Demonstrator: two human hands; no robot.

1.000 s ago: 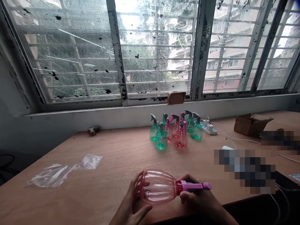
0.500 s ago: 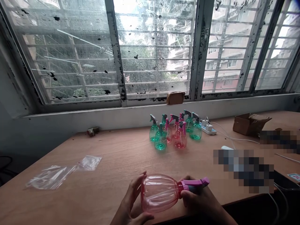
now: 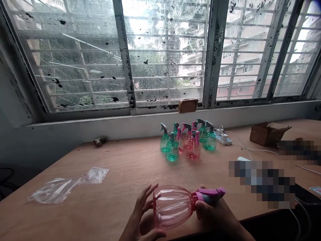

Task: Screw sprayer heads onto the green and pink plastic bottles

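A clear pink spray bottle [image 3: 173, 206] lies sideways between my hands, just above the near edge of the wooden table [image 3: 120, 167]. My left hand [image 3: 141, 221] cups its round base, fingers spread along the side. My right hand [image 3: 213, 214] grips the neck and the pink and teal trigger head [image 3: 210, 194], which points right. Several more green and pink spray bottles [image 3: 187, 140] stand upright in a cluster farther back at the middle of the table.
Clear plastic bags [image 3: 65, 185] lie at the left of the table. A white power strip [image 3: 224, 138] with cables and an open cardboard box [image 3: 268, 133] sit at the right. A brown block [image 3: 188, 105] rests on the window sill. Blurred patches cover the right side.
The bottle has turned slightly in my hands and its trigger head has tilted up a little. My left fingers have spread further along the base.
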